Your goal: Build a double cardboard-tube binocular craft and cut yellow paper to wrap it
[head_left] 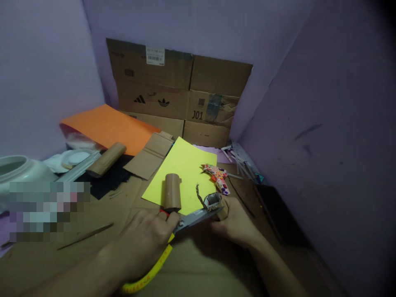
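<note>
My left hand [151, 229] is closed on the handles of a pair of scissors [194, 219], whose blades point right. In my right hand [236, 222] is a short cardboard tube [222, 209], its open end tilted towards the blades. The blades meet the tube's ragged rim, and a thin torn cardboard strip [199, 194] curls up from it. Another cardboard tube [172, 192] stands just beyond my left hand, on a yellow sheet [188, 165]. A yellow measuring tape [151, 274] curves below my left wrist.
A patterned glue gun [217, 178] lies on the yellow sheet's right edge. Behind stand a flattened cardboard box [154, 82] and an orange sheet [108, 128]. A third tube [107, 159] and a white pot [27, 173] are at left; a dark flat object [281, 214] is at right.
</note>
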`<state>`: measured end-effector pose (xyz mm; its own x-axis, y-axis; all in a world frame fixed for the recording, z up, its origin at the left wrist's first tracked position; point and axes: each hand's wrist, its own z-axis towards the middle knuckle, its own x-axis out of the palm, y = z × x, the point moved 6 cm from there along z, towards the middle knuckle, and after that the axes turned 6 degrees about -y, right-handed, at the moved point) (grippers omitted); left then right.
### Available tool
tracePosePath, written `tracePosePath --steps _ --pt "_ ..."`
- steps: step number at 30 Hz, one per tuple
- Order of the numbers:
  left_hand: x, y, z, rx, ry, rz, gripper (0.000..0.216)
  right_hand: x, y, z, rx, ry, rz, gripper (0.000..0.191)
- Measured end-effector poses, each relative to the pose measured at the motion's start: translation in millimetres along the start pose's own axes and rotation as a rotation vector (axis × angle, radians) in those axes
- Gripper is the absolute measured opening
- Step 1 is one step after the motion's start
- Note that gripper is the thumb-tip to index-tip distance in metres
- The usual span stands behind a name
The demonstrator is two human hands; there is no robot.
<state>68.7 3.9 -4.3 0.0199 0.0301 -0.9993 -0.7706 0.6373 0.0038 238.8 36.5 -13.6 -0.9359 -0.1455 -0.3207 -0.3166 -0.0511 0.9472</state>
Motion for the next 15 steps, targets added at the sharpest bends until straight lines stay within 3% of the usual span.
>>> tracePosePath --steps 15 --pt "-2.6 -1.2 -0.2 -0.07 0.12 0.044 0.042 3.2 8.7 -3.0 -0.068 -0.054 -0.137 0.015"
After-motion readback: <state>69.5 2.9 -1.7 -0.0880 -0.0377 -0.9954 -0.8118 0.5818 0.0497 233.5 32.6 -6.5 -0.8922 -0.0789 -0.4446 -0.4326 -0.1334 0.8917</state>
